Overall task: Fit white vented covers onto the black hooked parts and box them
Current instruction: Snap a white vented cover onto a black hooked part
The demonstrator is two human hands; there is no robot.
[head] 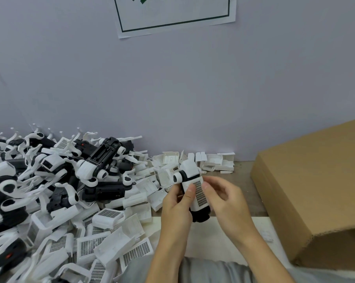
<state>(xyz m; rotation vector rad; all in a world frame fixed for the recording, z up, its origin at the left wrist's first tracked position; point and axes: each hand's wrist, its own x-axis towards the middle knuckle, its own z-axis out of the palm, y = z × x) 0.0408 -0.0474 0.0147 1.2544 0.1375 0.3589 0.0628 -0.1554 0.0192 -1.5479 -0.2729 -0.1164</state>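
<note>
Box [307, 193] is the biggest thing we have, and we place all else by it: brown cardboard on the tabletop [244, 180], its opening not visible from here. Left of the box, well apart, sprawls the pile [56, 193] of black hooked parts and loose white covers.

Between pile and box we hold one part [195, 193] with a cover [200, 194] on it. Its long axis runs roughly toward the wall and back to us, tilted, black end nearest us. Our left hand [177, 209] grips it, thumb on the vented face; our right hand [223, 197], the nearer to the box, has its fingertips at the cover's right edge, loosely curled, and we cannot tell how firmly they pinch.

We judge the cover is being seated. The coming move goes rightward to the box; nothing stands between, though we would have to clear its near wall.
</note>
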